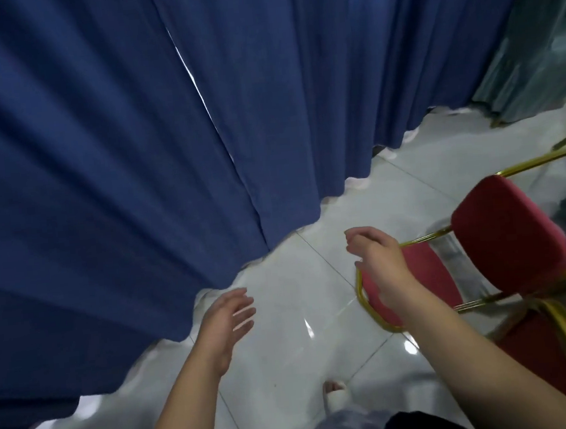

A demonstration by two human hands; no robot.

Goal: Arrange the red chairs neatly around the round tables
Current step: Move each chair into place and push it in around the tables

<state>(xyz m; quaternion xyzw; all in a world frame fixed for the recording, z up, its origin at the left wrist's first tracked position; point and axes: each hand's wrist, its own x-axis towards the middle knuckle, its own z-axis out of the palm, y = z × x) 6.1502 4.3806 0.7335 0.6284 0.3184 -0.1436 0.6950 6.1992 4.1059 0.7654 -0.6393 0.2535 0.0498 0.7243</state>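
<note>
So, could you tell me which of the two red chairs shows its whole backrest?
The upper chair, beside the right hand: its rounded backrest is in full view. The lower chair, bottom right, is cut off by the frame.

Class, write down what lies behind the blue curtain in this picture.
Only a thin bright slit shows between the panels of the blue curtain, and pale floor tiles reach its hem. Whatever stands behind is covered by the cloth.
</note>
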